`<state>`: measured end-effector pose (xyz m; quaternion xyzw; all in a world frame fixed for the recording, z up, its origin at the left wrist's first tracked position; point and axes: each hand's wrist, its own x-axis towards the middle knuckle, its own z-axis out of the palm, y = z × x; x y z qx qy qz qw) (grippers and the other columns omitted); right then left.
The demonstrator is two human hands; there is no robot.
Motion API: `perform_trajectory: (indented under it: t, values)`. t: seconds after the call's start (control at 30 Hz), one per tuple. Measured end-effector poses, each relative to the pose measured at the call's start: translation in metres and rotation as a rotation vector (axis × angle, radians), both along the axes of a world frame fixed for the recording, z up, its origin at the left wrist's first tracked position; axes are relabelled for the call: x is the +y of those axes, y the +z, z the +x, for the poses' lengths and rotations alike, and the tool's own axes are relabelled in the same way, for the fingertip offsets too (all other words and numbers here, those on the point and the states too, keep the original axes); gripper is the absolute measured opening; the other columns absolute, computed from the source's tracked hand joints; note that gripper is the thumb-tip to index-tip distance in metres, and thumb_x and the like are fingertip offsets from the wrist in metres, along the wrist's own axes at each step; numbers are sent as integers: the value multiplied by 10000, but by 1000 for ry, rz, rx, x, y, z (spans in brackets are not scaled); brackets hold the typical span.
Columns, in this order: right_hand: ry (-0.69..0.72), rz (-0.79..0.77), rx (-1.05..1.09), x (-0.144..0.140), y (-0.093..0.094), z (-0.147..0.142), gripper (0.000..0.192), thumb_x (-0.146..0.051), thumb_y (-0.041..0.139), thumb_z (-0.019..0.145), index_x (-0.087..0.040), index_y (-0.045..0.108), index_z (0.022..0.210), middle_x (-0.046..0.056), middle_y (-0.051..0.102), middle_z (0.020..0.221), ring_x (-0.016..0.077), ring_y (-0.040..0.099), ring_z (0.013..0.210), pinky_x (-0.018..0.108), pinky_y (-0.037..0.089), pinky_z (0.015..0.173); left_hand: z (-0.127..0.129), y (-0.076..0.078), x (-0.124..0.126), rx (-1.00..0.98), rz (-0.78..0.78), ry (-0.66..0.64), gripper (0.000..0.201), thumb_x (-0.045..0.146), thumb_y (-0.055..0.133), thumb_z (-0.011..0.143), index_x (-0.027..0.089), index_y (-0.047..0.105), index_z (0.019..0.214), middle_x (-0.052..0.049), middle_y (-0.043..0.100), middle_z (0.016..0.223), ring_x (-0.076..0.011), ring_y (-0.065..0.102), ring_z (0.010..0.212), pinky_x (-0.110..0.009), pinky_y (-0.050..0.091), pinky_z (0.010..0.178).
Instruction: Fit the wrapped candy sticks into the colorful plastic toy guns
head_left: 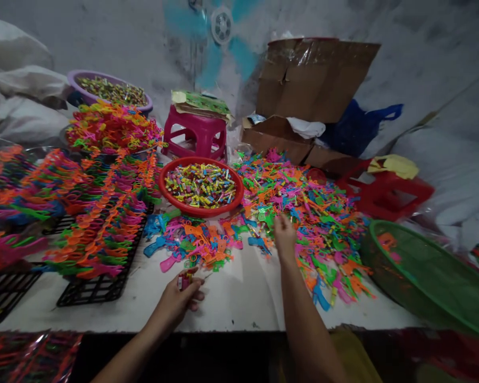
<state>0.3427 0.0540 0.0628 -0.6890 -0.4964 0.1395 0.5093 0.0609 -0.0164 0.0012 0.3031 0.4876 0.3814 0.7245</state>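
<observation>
Head view: small coloured tubes [184, 280] are gripped in the curled left hand [179, 299] near the front of the white table [239, 306], while the right hand [285, 234] is held at the near-left edge of the large toy pile [323, 223], where blur means it cannot be told whether anything is gripped. Tubes could be dropped if the left fingers were loosened, and neighbouring toys could be dragged along if hooked together.
</observation>
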Motion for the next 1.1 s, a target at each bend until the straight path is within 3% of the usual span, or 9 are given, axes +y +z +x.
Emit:
perform_trajectory:
  t: [0.1,0.23,0.4,0.57,0.7,0.83,0.93,1.0,1.1]
  values:
    - [57,-158,-153,0,-41,-37,254,-378,555,693,-134,616,738,58,586,662,174,554,661,273,413,604,3,3,-3,43,-2,-45,464,345,682,609,174,468,983,-53,642,827,-133,606,499,-187,393,340]
    - [52,-241,-284,-4,-70,-64,145,-311,576,666,-169,602,644,88,589,753,211,545,796,309,411,708,0,5,-3,59,4,-65,351,375,684,603,150,511,810,-61,642,829,-145,622,541,-180,397,350]
    - [118,-204,-309,-34,-46,-43,141,-283,541,688,-174,577,770,58,579,802,162,552,677,280,438,635,-5,3,3,44,-53,52,348,333,701,604,143,565,862,-70,646,856,-134,614,559,-174,397,365]
    - [451,-269,-238,-82,-13,-63,128,-223,520,723,-183,552,840,-9,567,652,118,532,561,222,424,541,4,18,4,-23,-10,6,388,362,683,632,130,600,932,-106,648,937,-138,617,639,-167,401,401]
    - [647,-336,-256,-105,-8,-97,146,-253,538,748,-198,576,878,6,608,732,124,557,609,231,436,582,10,32,4,-13,30,-49,443,374,687,616,111,591,959,-28,631,587,-102,541,448,-158,319,349]
    - [638,-231,-278,-108,-5,-104,312,-283,517,790,-237,537,1098,27,643,835,132,575,612,256,457,598,0,31,8,48,11,22,418,374,676,601,107,576,906,78,459,345,-39,308,256,-160,189,296]
    - [536,10,-445,-97,0,-97,380,-240,495,806,-246,485,1186,75,604,1048,204,553,937,353,432,799,-9,32,10,51,-23,-15,385,360,673,598,116,566,876,93,420,327,-31,272,252,-153,166,293]
    - [598,87,-599,-89,-1,-95,351,-225,513,794,-245,522,1145,82,568,1133,236,465,1088,426,347,908,-12,35,9,35,-26,-112,361,354,675,601,114,568,849,89,423,345,-27,273,259,-145,147,290]
    - [732,80,-584,-81,-12,-100,197,-207,478,812,-219,608,960,74,655,913,206,564,894,404,376,854,-11,40,8,29,18,-179,316,398,639,647,114,562,762,73,444,380,-25,296,269,-140,150,282]
